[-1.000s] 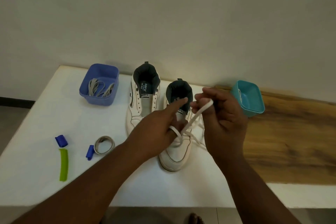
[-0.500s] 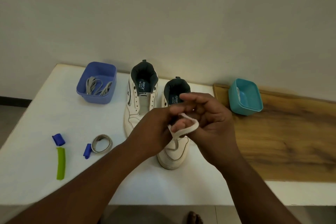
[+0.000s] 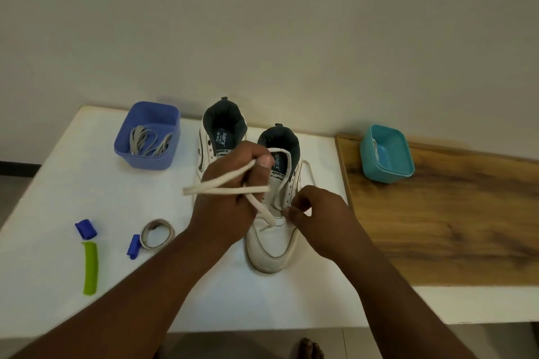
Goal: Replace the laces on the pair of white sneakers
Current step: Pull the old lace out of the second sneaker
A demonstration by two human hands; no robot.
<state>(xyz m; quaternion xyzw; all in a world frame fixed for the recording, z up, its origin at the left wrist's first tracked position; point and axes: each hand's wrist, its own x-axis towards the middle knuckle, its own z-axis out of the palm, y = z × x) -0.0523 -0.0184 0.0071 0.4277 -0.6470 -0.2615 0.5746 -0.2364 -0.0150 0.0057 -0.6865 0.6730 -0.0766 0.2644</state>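
Sneakers [image 3: 271, 245]: showing smooth white leather-like uppers with a slight sheen, dark padded cloth lining.
White lace [image 3: 230, 189]: looking like flat woven cloth, matt.
Table [image 3: 58, 183]: presenting a smooth matt white top.
Wooden board [image 3: 437, 213]: showing brown grain with a soft sheen.
Blue tub [image 3: 147, 137]: looking like matt plastic.
Teal tub [image 3: 386, 154]: gleaming as smooth plastic.
Grey laces [image 3: 148, 144]: reading as flat cloth.

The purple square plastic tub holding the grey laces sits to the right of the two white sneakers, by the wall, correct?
Not quite. The head view shows the purple square plastic tub, with the grey laces in it, to the left of the two white sneakers, by the wall. The tub on the right is the teal one, on the wooden board.
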